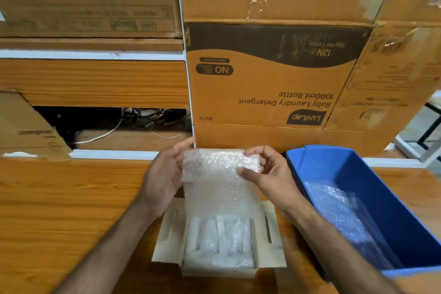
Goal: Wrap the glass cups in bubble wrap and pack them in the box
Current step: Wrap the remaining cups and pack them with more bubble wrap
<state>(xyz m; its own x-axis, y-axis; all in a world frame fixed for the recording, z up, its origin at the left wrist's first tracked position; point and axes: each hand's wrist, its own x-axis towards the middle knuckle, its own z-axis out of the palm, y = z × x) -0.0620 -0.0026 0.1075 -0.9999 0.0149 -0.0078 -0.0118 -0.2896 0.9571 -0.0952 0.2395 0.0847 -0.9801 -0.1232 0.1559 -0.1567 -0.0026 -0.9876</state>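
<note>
A bubble-wrap bundle (220,174) hangs in the air above a small open cardboard box (269,229) on the wooden table. My left hand (164,174) grips the bundle's left side. My right hand (267,172) pinches its upper right edge between thumb and fingers. Whether a glass cup is inside the wrap cannot be made out. The box holds several wrapped pieces (219,238) lying side by side, its flaps spread out left and right.
A blue plastic bin (358,174) with loose bubble wrap (343,217) stands at the right of the box. Large cardboard cartons (262,83) are stacked behind the table edge. Wooden tabletop (71,210) extends to the left.
</note>
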